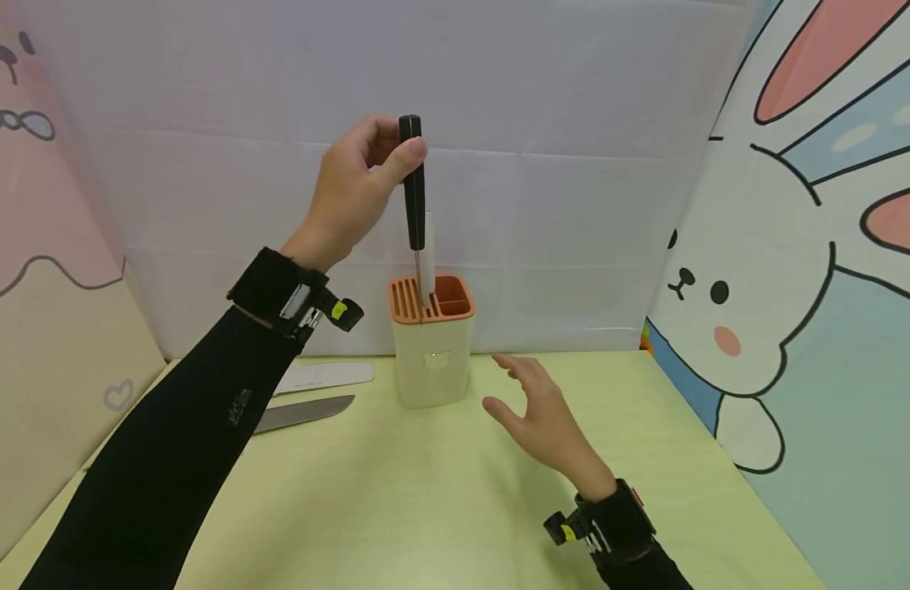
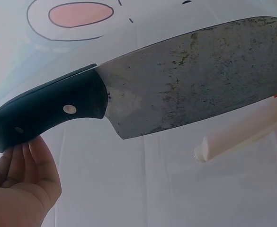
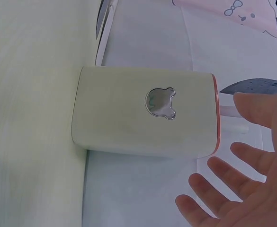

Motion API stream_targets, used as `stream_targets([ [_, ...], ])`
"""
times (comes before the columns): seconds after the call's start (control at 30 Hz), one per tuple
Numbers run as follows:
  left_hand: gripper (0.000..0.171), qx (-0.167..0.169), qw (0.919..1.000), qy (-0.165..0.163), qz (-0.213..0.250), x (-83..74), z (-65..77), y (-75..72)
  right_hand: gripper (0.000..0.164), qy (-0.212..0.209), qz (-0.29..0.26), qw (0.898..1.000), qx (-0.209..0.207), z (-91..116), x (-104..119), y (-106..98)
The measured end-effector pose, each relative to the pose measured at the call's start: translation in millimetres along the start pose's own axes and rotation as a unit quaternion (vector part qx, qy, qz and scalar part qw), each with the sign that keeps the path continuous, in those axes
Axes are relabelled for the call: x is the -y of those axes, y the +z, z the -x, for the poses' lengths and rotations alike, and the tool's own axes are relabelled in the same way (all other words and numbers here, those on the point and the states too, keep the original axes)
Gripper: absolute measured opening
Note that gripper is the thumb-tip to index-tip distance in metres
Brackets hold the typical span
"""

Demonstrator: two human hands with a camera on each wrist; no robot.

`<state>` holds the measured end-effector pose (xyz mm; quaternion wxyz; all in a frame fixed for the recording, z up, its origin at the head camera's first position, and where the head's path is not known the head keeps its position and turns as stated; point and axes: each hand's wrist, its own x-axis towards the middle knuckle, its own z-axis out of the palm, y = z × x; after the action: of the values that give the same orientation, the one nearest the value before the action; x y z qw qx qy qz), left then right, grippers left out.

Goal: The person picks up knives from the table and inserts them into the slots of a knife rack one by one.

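My left hand [image 1: 355, 184] grips the black handle of a kitchen knife [image 2: 190, 75] with its blade pointing down over the knife holder [image 1: 434, 369]. In the right wrist view the blade's tip is close to the holder's orange rim. The holder is cream-coloured, with narrow slots and square compartments on top. A white handle [image 2: 242, 130] stands up from it, beside the blade. To the right of the holder, my right hand [image 1: 543, 418] is held up with its fingers spread and nothing in them.
Left of the holder lie a white blade [image 1: 325, 376] and a grey knife blade [image 1: 305, 412], partly hidden behind my left sleeve. A white sheet [image 1: 558, 205] hangs behind the pale yellow table [image 1: 396, 508]. A rabbit-printed panel [image 1: 853, 369] borders the right side.
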<state>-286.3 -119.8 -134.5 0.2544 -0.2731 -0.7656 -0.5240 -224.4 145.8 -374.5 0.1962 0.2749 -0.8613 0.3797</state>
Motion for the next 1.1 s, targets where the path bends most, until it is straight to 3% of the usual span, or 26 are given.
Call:
stream_targets([
  [0.37,0.030,-0.001,0.9998,0.008,-0.019,10.1,-6.9,-0.8,0.060,0.009,-0.003,1.000,0.002,-1,2,0],
  [0.8,0.032,0.008,0.9987,-0.011,-0.049,36.8,-2.7,0.6,0.061,0.019,-0.032,0.999,-0.015,-2,4,-2],
  [1.1,0.035,0.013,0.9967,-0.045,-0.067,60.2,2.1,-0.6,0.061,0.027,-0.048,0.998,-0.020,-3,5,-2],
])
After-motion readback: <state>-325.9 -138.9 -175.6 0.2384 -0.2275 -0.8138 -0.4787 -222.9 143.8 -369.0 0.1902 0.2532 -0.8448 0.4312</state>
